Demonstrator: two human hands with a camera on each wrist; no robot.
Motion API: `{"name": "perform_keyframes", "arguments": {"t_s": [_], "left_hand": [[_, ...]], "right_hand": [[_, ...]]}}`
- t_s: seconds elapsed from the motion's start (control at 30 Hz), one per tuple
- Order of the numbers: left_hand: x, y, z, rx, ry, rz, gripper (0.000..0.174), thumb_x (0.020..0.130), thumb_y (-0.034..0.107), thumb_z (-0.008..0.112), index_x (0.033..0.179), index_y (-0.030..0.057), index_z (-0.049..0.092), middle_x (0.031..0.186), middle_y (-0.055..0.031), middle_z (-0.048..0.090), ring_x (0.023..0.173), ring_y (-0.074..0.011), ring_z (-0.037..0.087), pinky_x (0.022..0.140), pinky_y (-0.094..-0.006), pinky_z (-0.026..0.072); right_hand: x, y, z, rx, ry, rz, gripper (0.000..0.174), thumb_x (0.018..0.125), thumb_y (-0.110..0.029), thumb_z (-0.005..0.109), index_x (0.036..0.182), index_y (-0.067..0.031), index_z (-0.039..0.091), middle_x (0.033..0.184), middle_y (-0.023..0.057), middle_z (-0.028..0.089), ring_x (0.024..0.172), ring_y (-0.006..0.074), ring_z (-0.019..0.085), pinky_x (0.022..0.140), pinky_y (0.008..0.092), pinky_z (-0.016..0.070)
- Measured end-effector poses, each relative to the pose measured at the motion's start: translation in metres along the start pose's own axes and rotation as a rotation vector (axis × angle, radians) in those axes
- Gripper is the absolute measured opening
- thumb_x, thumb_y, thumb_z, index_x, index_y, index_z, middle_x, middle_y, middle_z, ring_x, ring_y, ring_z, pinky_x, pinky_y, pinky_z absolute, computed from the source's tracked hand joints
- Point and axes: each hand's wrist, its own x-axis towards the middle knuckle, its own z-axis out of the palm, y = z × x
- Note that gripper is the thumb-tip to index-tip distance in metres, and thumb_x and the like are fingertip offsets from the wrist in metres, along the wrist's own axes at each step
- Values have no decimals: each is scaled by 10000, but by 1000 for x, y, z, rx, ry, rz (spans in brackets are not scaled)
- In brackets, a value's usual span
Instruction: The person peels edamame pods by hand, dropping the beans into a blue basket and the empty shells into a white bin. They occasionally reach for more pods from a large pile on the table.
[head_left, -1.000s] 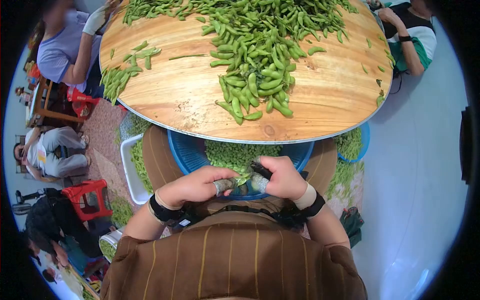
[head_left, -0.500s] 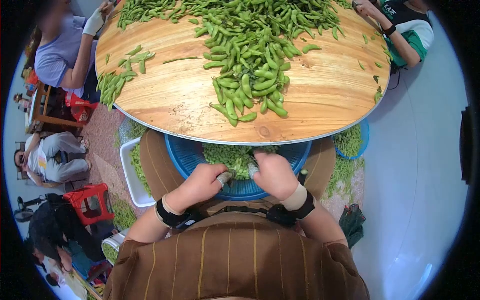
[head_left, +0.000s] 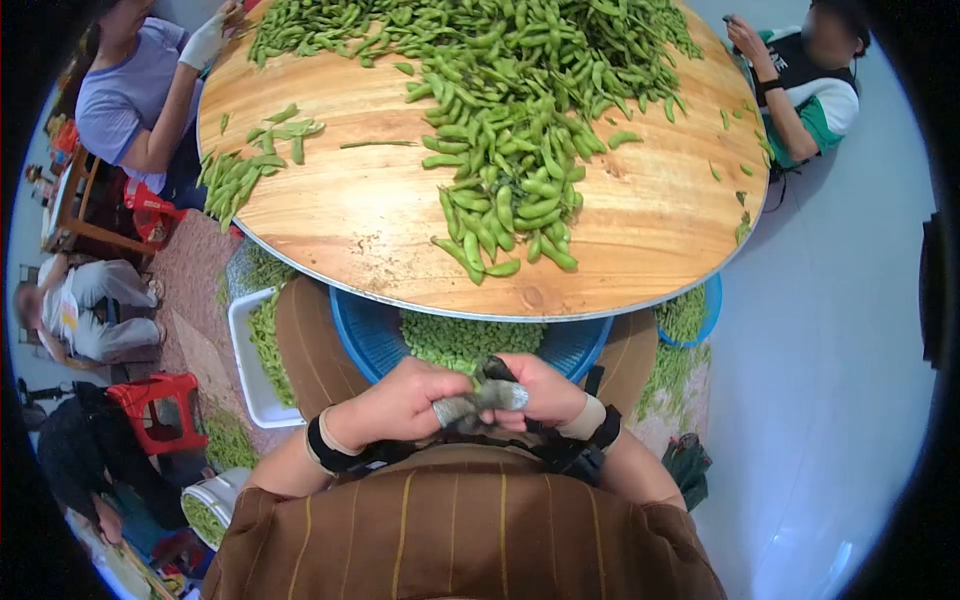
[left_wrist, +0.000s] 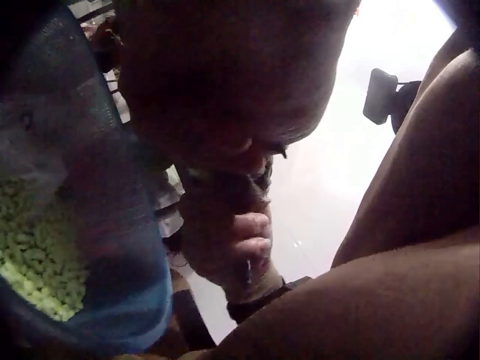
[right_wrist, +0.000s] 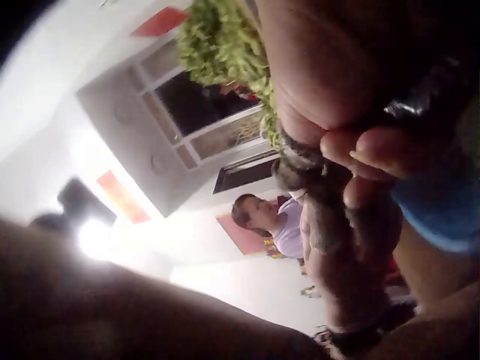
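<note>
My left hand [head_left: 405, 398] and right hand [head_left: 548, 388] meet in front of my body, near the front rim of a blue basin [head_left: 362, 338]. Their curled fingers pinch a green bean pod [head_left: 479, 379], mostly hidden by the fingers. Grey tape wraps several fingertips, and a black covering shows at the right thumb. Shelled green beans [head_left: 465, 340] fill the middle of the basin, which also appears in the left wrist view with its beans [left_wrist: 45, 262]. Both hands are dark in the wrist views.
A wooden round table [head_left: 650, 220] overhangs the basin's far side and bears a heap of pods [head_left: 520, 120]. A white tub [head_left: 250, 385] of pods stands left, another blue basin [head_left: 712, 310] right. People sit at both table sides, near a red stool [head_left: 165, 410].
My hands held a split pod over the beans, moved apart down at the basin, then came back together closer to my body. The head view has shifted slightly.
</note>
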Motion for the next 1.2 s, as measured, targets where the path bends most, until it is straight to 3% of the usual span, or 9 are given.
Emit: {"name": "perform_keyframes", "arguments": {"t_s": [0.33,0.43,0.53,0.7,0.83,0.9,0.97,1.03,1.2], "left_hand": [[-3,-1,1,-414,-162,-239,138,919,134,526,901,16,595,659,-54,604,597,-171,603,541,-292,461],[-4,-3,5,-309,-49,-64,147,922,139,526,899,10,595,669,-66,602,603,-171,588,561,-284,461],[-9,-8,5,-195,28,-17,164,928,150,519,897,9,596,688,-81,599,613,-173,577,579,-279,462],[-40,15,-25,-324,257,-406,141,889,125,538,874,0,602,738,-70,621,663,-134,584,602,-278,457],[-97,-6,-62,153,592,-583,119,845,111,588,848,-7,594,698,-82,599,632,-165,585,567,-302,448],[-116,-11,-73,573,597,-725,118,825,112,608,845,-4,595,700,-109,596,628,-219,590,566,-332,452],[-116,-5,-73,998,585,-854,124,806,113,628,843,-1,597,703,-135,592,624,-273,595,566,-362,456],[-96,13,-67,940,814,-632,123,799,91,650,834,-9,588,746,-207,582,650,-362,569,562,-388,432],[-25,32,-35,724,668,-70,260,698,-12,633,956,18,611,819,-147,601,752,-306,605,656,-363,485]], "right_hand": [[-2,-7,-1,109,-125,-41,176,850,-190,654,948,-74,565,738,11,605,471,22,445,406,175,338],[-1,-15,3,-243,-20,-24,189,834,-202,648,925,-59,566,751,52,632,489,122,529,460,231,419],[1,-10,8,-889,211,-458,99,836,-127,621,863,-40,583,716,83,600,585,160,583,546,304,471],[-17,-26,16,-1459,422,-452,182,751,-131,651,893,-44,577,782,167,592,707,342,608,635,422,489],[-30,-62,22,-1299,740,-667,209,720,-91,654,911,-50,582,806,162,578,718,344,604,641,425,492],[-27,-77,17,-1385,1218,-698,193,717,-58,644,904,-48,595,794,154,575,715,338,603,628,413,496],[-21,-76,-7,-1405,1183,-702,190,719,-58,645,904,-41,603,781,155,580,711,343,601,614,409,493],[-21,-76,-13,-1424,1152,-703,188,722,-59,646,904,-34,611,768,157,585,707,348,598,600,406,491],[-31,-72,-10,-940,1009,-663,184,728,-59,665,897,2,628,744,142,634,639,226,627,597,317,489]]}}
